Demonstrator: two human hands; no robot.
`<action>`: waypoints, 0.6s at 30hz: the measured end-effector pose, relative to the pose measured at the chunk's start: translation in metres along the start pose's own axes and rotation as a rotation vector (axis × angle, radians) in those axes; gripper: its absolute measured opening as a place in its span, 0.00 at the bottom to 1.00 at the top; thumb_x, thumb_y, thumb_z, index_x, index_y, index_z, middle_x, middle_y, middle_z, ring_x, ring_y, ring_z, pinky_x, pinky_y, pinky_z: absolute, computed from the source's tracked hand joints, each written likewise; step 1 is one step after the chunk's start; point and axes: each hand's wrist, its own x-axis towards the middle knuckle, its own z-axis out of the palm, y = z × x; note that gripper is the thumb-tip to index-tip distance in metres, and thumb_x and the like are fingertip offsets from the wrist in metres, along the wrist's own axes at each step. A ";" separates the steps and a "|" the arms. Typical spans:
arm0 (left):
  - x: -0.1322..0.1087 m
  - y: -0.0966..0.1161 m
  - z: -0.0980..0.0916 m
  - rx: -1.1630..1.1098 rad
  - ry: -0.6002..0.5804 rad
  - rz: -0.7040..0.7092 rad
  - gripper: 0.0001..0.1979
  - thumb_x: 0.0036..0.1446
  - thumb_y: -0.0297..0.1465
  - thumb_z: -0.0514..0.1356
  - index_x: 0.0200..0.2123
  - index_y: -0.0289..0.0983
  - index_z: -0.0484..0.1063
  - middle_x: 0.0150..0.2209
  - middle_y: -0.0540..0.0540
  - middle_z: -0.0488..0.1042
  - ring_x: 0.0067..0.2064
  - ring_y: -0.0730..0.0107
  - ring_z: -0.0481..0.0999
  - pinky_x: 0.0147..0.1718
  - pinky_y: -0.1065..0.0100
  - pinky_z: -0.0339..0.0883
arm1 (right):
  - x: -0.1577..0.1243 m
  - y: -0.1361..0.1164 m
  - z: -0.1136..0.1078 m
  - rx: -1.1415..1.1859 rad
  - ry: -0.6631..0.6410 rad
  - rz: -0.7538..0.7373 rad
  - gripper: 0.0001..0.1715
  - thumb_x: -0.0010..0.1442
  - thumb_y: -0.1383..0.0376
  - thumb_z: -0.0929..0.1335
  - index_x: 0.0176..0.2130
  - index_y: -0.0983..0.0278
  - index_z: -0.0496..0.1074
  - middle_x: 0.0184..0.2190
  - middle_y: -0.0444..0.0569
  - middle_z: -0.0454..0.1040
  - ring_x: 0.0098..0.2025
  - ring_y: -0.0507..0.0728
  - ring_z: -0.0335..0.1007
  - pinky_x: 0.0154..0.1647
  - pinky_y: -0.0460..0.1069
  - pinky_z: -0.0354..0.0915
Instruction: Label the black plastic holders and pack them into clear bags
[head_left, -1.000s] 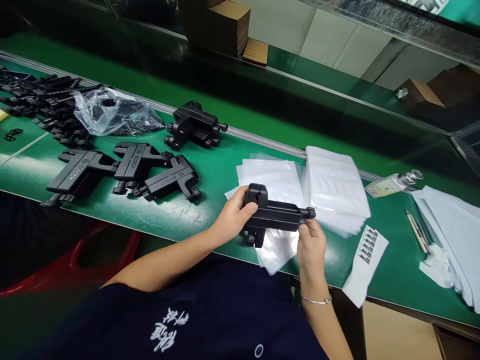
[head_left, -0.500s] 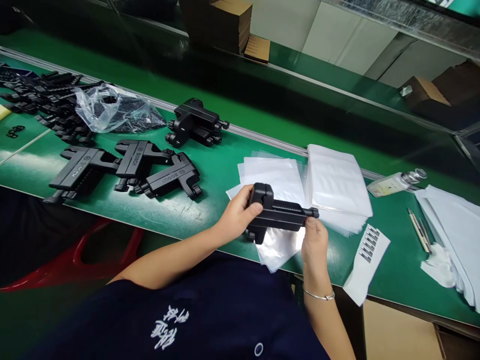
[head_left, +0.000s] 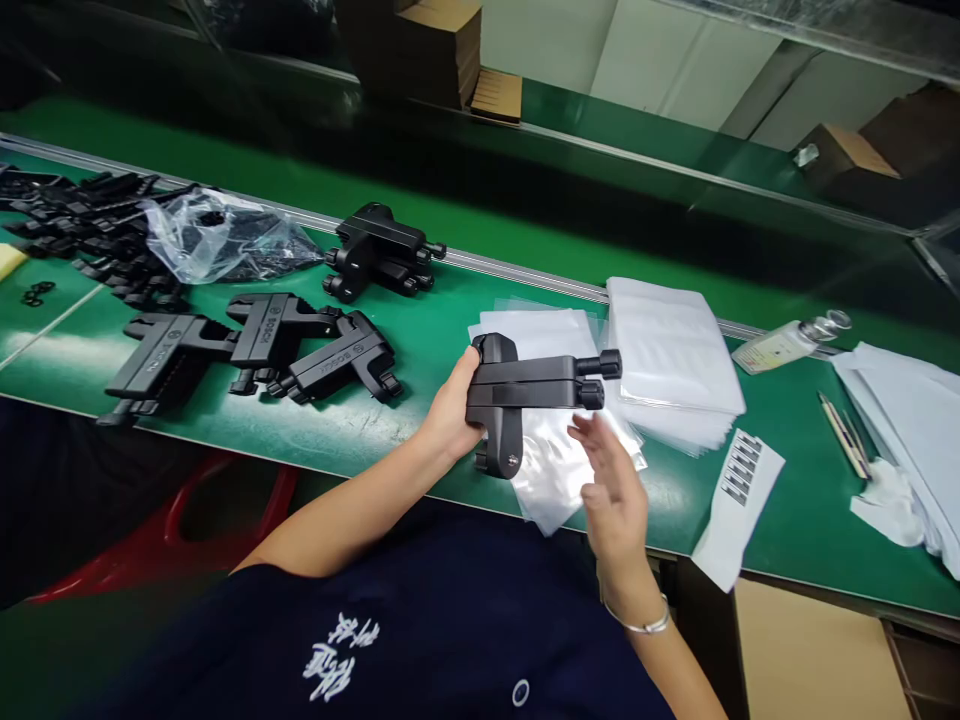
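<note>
My left hand (head_left: 450, 415) grips a black plastic holder (head_left: 525, 395) by its left end and keeps it lifted above the green bench (head_left: 420, 340). The holder's flat back faces up, with two knobbed ends pointing right. My right hand (head_left: 611, 490) hovers just below and right of it, fingers spread, touching nothing. Under both hands lie clear plastic bags (head_left: 555, 460). A taller stack of bags (head_left: 667, 350) sits to the right.
Three more black holders (head_left: 262, 345) lie left of my hands, another (head_left: 379, 250) near the metal rail. A heap of black parts and a crumpled bag (head_left: 202, 235) fill the far left. A label strip (head_left: 742, 490), a small bottle (head_left: 787, 345), tweezers (head_left: 840, 435) and white sheets (head_left: 907, 430) lie right.
My right hand has let go of the holder's right end and dropped away with fingers open. My left hand has turned the holder over and raised it slightly.
</note>
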 end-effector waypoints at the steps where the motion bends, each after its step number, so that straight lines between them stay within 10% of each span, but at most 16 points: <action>1: -0.002 -0.004 0.000 0.070 -0.062 0.038 0.22 0.53 0.49 0.64 0.38 0.35 0.75 0.32 0.48 0.80 0.36 0.65 0.80 0.37 0.68 0.73 | 0.002 0.001 -0.003 0.161 0.052 0.119 0.36 0.60 0.47 0.69 0.63 0.55 0.62 0.54 0.54 0.72 0.54 0.64 0.71 0.57 0.63 0.66; 6: -0.013 -0.007 0.002 0.451 -0.600 0.189 0.35 0.53 0.48 0.65 0.60 0.38 0.66 0.56 0.38 0.73 0.59 0.51 0.69 0.57 0.58 0.62 | 0.010 0.016 -0.015 0.608 0.351 0.484 0.21 0.52 0.56 0.75 0.45 0.59 0.73 0.37 0.44 0.79 0.36 0.53 0.77 0.38 0.49 0.75; 10: -0.018 -0.001 0.009 0.613 -0.947 0.049 0.44 0.53 0.35 0.65 0.69 0.42 0.49 0.63 0.37 0.63 0.63 0.50 0.64 0.59 0.54 0.59 | 0.008 0.028 -0.016 0.856 0.464 0.632 0.16 0.52 0.53 0.74 0.38 0.59 0.75 0.35 0.42 0.80 0.36 0.53 0.77 0.44 0.49 0.74; 14: -0.021 -0.005 0.021 0.819 -0.854 0.104 0.46 0.48 0.26 0.62 0.69 0.43 0.47 0.59 0.38 0.67 0.57 0.56 0.69 0.54 0.56 0.63 | 0.002 0.035 -0.010 0.726 0.369 0.671 0.18 0.57 0.48 0.68 0.37 0.59 0.75 0.32 0.44 0.80 0.33 0.57 0.77 0.43 0.54 0.74; 18: -0.020 -0.008 0.034 0.809 -0.716 0.162 0.29 0.50 0.28 0.60 0.58 0.40 0.65 0.44 0.43 0.75 0.45 0.61 0.74 0.44 0.62 0.68 | -0.003 0.034 -0.006 0.365 0.231 0.513 0.29 0.63 0.43 0.59 0.36 0.60 0.75 0.26 0.48 0.77 0.29 0.60 0.75 0.35 0.56 0.74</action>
